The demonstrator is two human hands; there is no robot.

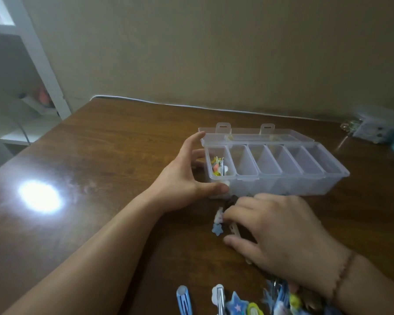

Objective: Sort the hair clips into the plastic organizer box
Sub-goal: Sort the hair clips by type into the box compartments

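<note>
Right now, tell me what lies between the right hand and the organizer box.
Head view: only bare wooden table separates the right hand from the organizer box.

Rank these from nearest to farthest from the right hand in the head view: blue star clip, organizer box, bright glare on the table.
1. blue star clip, just left of the right hand.
2. organizer box, just beyond the fingers.
3. bright glare, far left on the table.

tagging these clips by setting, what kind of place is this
Probably a room at home, at a desk against a wall. A brown wooden table meets a plain beige wall, white shelves stand at the left, and hair clips lie by a clear organizer box.
</note>
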